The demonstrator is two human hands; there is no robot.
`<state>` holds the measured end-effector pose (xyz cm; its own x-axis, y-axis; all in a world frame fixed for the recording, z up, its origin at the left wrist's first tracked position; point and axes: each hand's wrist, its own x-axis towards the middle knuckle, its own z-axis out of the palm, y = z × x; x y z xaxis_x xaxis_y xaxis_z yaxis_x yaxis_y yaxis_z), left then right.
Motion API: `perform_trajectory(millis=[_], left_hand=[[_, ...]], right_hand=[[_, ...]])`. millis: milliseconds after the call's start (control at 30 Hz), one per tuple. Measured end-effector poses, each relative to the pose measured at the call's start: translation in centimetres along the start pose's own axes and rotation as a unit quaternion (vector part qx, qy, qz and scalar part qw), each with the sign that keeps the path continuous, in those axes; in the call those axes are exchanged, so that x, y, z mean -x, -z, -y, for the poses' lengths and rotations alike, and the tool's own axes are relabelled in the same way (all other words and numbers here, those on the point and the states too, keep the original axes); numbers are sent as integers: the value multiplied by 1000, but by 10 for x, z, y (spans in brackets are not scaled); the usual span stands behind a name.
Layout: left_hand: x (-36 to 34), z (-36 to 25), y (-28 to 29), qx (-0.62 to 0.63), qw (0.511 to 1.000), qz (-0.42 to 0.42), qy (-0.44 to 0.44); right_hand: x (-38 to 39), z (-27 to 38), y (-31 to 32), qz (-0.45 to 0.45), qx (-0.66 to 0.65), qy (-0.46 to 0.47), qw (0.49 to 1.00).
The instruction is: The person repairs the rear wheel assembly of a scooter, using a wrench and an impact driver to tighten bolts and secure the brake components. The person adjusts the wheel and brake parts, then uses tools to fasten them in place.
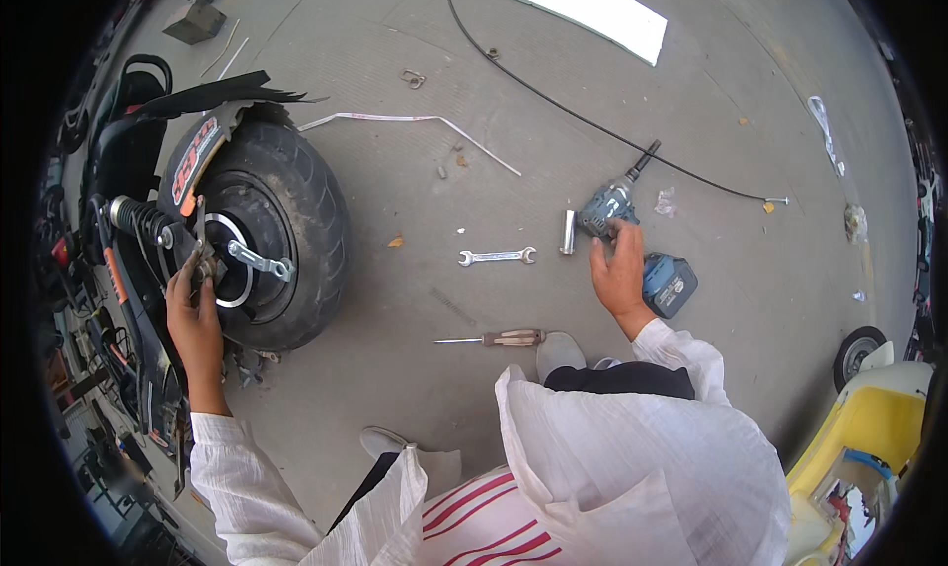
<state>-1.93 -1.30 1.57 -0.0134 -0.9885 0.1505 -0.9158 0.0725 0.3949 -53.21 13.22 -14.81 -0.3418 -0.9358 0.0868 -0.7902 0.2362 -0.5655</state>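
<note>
While the left hand (197, 321) touches the axle hardware (209, 261), its grip unclear, the right hand (622, 278) clasps the impact wrench (603, 208), best held firm and level.

At ten o'clock in my view, bold red-and-white lettering (195, 166) runs down the fender (229, 118). Near two, the power tool (598, 213) bears pale marks (613, 207); at three, the blue battery (665, 273) carries small print (677, 286), seemingly too blurred for me to read.
</note>
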Motion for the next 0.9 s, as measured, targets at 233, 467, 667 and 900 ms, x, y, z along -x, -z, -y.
perform_trajectory(millis=[233,467,667,900], left_hand=[[2,19,-8,76,994,-31,74],[-1,9,-4,31,998,-43,25],[5,1,9,75,991,-60,94],[26,19,18,0,989,-121,84]], right_hand=[[8,-62,4,77,127,-93,984],[-10,-76,-25,92,109,-116,983],[-5,-84,-33,89,80,-123,985],[-8,-99,-37,75,99,-99,987]])
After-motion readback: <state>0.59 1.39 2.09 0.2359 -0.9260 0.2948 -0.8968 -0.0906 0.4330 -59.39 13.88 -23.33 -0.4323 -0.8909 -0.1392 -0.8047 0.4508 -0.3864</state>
